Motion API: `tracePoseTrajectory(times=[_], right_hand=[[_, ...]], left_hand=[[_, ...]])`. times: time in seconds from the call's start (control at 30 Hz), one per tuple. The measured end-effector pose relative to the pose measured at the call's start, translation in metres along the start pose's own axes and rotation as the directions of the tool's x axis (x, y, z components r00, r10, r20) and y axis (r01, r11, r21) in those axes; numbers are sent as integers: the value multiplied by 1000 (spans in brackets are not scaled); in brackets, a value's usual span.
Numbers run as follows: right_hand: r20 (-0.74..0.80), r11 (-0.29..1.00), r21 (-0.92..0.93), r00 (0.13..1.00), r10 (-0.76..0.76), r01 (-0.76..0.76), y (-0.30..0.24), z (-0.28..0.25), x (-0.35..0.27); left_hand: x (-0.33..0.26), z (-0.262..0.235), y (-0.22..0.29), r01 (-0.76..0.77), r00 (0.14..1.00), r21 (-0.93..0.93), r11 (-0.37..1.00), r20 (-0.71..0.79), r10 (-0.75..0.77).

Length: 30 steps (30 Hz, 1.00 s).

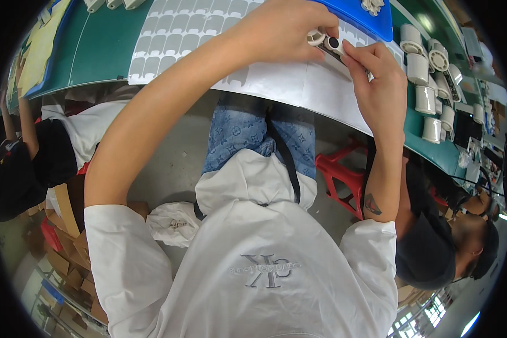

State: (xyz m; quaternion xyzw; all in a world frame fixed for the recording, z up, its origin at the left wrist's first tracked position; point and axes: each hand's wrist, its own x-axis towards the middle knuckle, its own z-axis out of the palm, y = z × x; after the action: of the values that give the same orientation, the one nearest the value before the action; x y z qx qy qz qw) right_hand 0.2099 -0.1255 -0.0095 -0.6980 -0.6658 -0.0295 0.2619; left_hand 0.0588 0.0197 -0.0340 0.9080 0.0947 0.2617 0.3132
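Over the work table, both hands meet at a small white plastic part with a round black disc (333, 43). My left hand (290, 31) curls its fingers and thumb around its left side, where a slotted round white end (316, 38) shows. My right hand (376, 67) pinches the right edge of the part between thumb and forefinger. Some of the part is hidden behind the fingers. Beneath my left forearm lies a white sheet of grey rounded stickers (174, 39), with several backing spaces bare along its lower rows.
Just beyond my hands stands a blue tray (352, 10) with small whitish pieces (372, 5). Several white cylindrical housings (417, 69) cluster on the green table (104, 42) at right. A red stool (343, 174) is below. Other people sit on both sides.
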Motion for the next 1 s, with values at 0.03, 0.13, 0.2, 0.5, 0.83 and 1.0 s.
tracePoseTrajectory(times=[0.03,0.13,0.2,0.5,0.83,1.0], right_hand=[[24,1000,-28,1000,6,-6,-2,0,0],[44,999,32,999,-20,19,0,-1,4],[60,977,212,998,-2,-11,12,0,6],[312,900,435,941,-130,-20,32,5,-15],[4,947,251,978,-207,200,31,29,-36],[157,841,532,988,13,-95,31,23,-31]], left_hand=[[-1,1,-2,-20,1000,-9,1000,0,20],[-3,-3,0,-22,1000,28,999,16,22],[-7,-3,5,-47,999,99,994,-21,49],[-21,8,52,128,988,351,928,37,-151],[-10,11,57,249,932,301,920,184,-312],[-16,9,64,210,976,144,967,27,-216]])
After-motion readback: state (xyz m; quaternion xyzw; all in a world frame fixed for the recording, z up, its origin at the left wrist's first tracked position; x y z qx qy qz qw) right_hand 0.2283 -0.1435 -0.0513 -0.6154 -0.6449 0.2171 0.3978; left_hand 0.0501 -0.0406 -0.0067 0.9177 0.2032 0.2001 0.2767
